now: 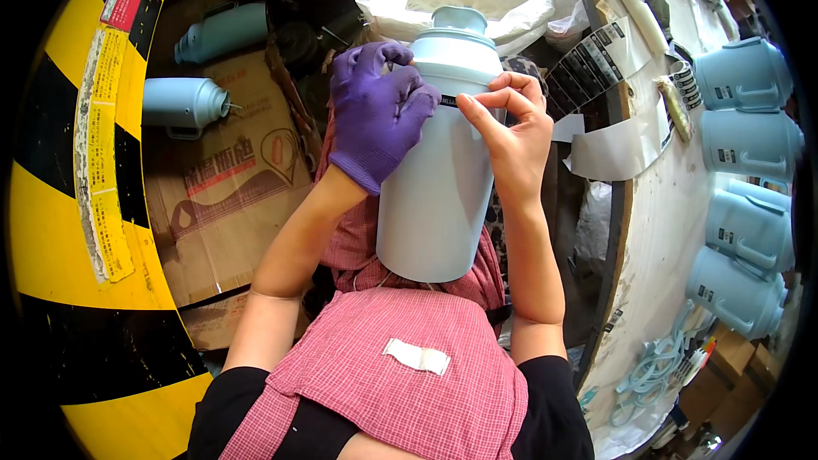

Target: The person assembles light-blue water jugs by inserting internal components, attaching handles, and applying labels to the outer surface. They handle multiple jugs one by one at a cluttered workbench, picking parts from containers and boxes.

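Step in hand: a small black label (449, 101) is being pressed onto the flask (439, 179), just under its shoulder; this is judged as the sticking step, not yet finished.
Flask: it is being held upright over the lap, on the red checked apron (400, 392), between the two hands, with the cap on top.
Left hand (381, 111): gloved in purple, its grip is being closed around the upper flask, with the thumb at the left end of the label.
Right hand (511, 132): bare, its grip is being pinched on the label's right end, fingertips against the flask wall.
Next move: a firm, even rubbing along the label is probably being called for, while the flask is being kept steady.
Around: more flasks (741, 196) are lying on the counter (656, 238) at the right, and label sheets (596, 55) near them.
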`<state>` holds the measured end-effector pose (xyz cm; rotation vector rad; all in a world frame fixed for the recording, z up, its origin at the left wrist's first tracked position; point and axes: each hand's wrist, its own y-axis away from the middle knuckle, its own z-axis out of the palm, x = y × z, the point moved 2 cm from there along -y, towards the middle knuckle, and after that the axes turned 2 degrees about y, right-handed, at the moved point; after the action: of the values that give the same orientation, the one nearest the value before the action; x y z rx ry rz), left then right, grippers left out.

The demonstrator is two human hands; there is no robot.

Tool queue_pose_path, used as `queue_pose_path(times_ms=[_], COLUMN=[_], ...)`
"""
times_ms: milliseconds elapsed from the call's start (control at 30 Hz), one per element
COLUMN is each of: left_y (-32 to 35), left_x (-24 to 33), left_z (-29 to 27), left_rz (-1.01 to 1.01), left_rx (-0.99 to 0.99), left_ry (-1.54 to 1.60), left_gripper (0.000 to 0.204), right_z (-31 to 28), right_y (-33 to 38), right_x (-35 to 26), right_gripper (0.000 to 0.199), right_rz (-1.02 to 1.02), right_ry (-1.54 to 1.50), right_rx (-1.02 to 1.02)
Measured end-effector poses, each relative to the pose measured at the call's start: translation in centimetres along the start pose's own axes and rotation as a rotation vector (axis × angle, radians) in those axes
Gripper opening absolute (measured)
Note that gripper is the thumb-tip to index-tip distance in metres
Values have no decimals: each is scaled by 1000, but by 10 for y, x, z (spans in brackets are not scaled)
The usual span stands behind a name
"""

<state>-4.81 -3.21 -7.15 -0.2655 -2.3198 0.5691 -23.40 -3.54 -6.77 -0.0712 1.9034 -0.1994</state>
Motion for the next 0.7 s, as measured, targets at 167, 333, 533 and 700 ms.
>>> queue_pose_path(times_ms=[167,333,533,700], left_y=[-1,17,-52,0], left_x=[3,-68,-59,-27], left_z=[2,5,-27,-135], left_rz=[19,-282,-345,-365], left_rx=[33,-244,-387,-218], left_ry=[-221,-95,1112,609], left_gripper=[14,27,51,80], right_z=[5,8,6,-23], right_y=[-2,-1,32,21], right_x=[8,27,-22,26], right_gripper=[26,69,54,24], right_rz=[-88,209,-301,-358], right_ry=[122,-462,-35,279], right_rx=[6,-13,-330,-99])
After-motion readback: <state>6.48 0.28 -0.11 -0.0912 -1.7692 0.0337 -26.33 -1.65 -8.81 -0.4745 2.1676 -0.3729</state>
